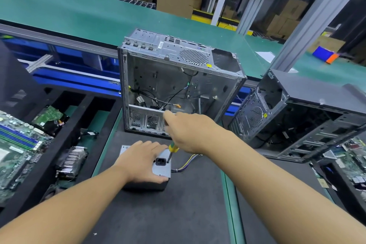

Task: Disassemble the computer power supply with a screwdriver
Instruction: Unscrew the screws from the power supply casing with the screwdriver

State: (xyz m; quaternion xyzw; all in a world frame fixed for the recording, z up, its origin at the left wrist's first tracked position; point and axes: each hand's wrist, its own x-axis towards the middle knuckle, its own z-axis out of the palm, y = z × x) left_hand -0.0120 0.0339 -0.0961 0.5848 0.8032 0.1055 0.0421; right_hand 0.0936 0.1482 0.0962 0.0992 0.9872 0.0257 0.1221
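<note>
A grey metal power supply (162, 168) sits on the black mat (178, 204) in front of me, its black socket facing up and coloured wires (188, 162) trailing to its right. My left hand (141, 161) lies over its left side, thumb curled round the near edge, holding it down. My right hand (185, 130) grips a screwdriver (172, 149) with a yellow and green handle. Its dark shaft points down and its tip meets the top face just right of the socket.
An open, stripped silver computer case (178, 77) stands right behind the power supply. A second dark case (307, 113) lies on its side to the right. Left bins hold a motherboard (17, 144), a hard drive (49, 117) and a heatsink (71, 161). Green conveyor belt (79, 10) runs behind.
</note>
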